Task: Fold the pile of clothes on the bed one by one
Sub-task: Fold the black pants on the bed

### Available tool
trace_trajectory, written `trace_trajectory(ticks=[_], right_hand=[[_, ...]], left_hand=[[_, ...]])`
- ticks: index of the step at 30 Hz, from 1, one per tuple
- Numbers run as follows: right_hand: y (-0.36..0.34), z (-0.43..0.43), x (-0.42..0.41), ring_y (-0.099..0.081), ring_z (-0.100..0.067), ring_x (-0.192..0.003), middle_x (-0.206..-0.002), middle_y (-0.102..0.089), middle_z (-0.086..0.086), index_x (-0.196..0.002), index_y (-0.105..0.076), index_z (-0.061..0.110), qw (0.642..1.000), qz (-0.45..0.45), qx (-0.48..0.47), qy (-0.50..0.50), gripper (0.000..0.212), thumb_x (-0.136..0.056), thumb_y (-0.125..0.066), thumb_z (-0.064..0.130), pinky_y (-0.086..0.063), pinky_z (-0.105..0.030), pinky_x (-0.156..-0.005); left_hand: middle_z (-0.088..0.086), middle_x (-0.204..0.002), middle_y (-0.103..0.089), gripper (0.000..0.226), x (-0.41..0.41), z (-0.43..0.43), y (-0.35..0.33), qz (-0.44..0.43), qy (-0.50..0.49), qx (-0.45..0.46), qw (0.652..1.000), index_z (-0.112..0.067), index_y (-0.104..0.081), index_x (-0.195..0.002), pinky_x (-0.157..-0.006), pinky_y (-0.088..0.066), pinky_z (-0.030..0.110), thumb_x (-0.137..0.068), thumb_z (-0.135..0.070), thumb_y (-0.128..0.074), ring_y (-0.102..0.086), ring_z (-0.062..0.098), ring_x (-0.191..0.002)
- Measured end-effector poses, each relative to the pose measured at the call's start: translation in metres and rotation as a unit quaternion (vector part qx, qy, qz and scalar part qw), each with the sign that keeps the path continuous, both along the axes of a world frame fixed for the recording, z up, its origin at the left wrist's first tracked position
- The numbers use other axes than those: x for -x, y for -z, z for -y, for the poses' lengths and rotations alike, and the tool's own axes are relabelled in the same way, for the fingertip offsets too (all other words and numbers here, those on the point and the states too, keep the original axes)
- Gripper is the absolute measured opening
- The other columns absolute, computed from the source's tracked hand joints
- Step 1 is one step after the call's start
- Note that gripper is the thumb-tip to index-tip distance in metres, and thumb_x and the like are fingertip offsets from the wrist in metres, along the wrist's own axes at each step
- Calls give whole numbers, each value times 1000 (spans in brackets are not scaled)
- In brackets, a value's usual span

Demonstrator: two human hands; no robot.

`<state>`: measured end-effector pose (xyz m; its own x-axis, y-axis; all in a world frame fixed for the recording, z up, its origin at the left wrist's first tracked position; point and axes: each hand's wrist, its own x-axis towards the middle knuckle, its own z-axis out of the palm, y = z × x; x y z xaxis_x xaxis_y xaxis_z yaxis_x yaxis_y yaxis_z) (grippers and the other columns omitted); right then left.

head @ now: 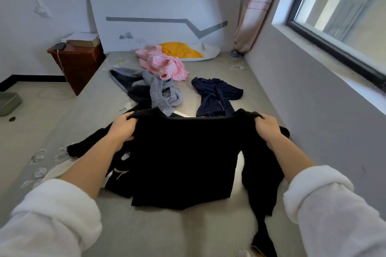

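A black long-sleeved top [183,158] hangs spread out above the grey bed [208,229]. My left hand [123,129] grips its left shoulder, and my right hand [269,129] grips its right shoulder. One sleeve trails left on the bed, the other hangs down at the right. Under the top lies another black garment with a small badge [125,156]. Farther back lie a grey garment [160,94], a navy garment [215,96], a pink garment [165,64] and a yellow cloth [179,50].
A grey wall with a window sill [334,64] runs along the bed's right side. A brown bedside cabinet [77,64] stands at the far left, with floor beyond the bed's left edge. A white pillow [208,53] lies at the head.
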<state>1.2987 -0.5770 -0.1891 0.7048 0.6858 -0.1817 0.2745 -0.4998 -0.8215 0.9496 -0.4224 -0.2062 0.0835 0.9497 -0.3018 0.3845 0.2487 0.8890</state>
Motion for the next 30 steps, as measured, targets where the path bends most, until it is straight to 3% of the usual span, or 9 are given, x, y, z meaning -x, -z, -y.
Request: trace_trajectory(ticks=[4, 6, 10, 14, 18, 21, 26, 28, 30], right_hand=[[-16, -32, -15, -53, -24, -76, -88, -61, -12, -94, -67, 8, 998, 31, -23, -47, 28, -96, -40, 12, -38, -31, -69], [-34, -46, -24, -58, -26, -92, -105, -64, -15, -112, -66, 6, 991, 98, -61, -66, 33, -95, -38, 7, -41, -29, -79], [-57, -52, -29, -33, -24, -139, -150, -39, -11, -138, -50, 17, 975, 159, -155, 13, 45, -96, -35, 12, -22, -33, -117], [-59, -17, -8, -16, -16, -146, -158, -22, -8, -142, -45, 24, 952, 156, -253, 72, 47, -98, -35, 11, -11, -23, -118], [-39, 33, 5, -19, -17, -146, -156, -28, -7, -140, -47, 22, 951, 170, -253, 52, 45, -98, -38, 10, -16, -27, -119], [-11, 66, 18, -22, -17, -145, -153, -33, -6, -138, -50, 17, 962, 169, -214, 28, 43, -97, -40, 7, -19, -23, -116], [55, 118, 47, -37, -27, -137, -139, -49, -13, -133, -55, 9, 980, 154, -128, 19, 40, -95, -45, 3, -30, -42, -115], [88, 139, 59, -39, -32, -135, -129, -55, -15, -132, -57, 9, 986, 148, -71, 13, 39, -94, -49, 5, -32, -42, -112], [120, 160, 74, -34, -27, -139, -140, -49, -15, -132, -57, 11, 990, 139, -15, 4, 38, -95, -52, 9, -31, -37, -112]], left_hand=[[12, -122, -59, 39, -26, -31, -25, -32, 41, -66, 997, -19, -51, -133, -99, -41, 41, -99, -18, -34, -54, 32, -112], [9, -142, -47, 44, -35, -44, -47, -29, 29, -140, 989, -18, -43, -141, -109, -32, 31, -99, -15, -35, -45, 26, -128], [0, -138, -50, 43, -40, -48, -80, 66, 24, -206, 976, -30, -44, -139, -110, -35, 34, -96, -22, -39, -48, 15, -124], [-10, -134, -50, 44, -22, -22, -78, 105, -5, -293, 950, -35, -45, -137, -103, -38, 18, -95, -25, -43, -48, 0, -119], [-11, -129, -55, 40, 9, 24, -51, 103, -5, -321, 941, -38, -52, -129, -93, -41, 7, -90, -30, -46, -52, -8, -113], [-7, -127, -58, 36, 33, 67, -12, 60, 14, -291, 955, -43, -55, -124, -96, -46, 19, -91, -29, -50, -56, 1, -113], [10, -124, -59, 37, 63, 134, 66, -50, 16, -223, 973, -28, -58, -126, -97, -46, 45, -93, -12, -56, -56, 29, -112], [19, -117, -60, 38, 73, 160, 96, -71, 0, -169, 983, -23, -58, -128, -86, -50, 43, -92, -10, -57, -62, 31, -98], [22, -113, -61, 42, 84, 184, 125, -69, -16, -62, 996, -25, -55, -132, -64, -53, 24, -93, -8, -56, -65, 9, -70]])
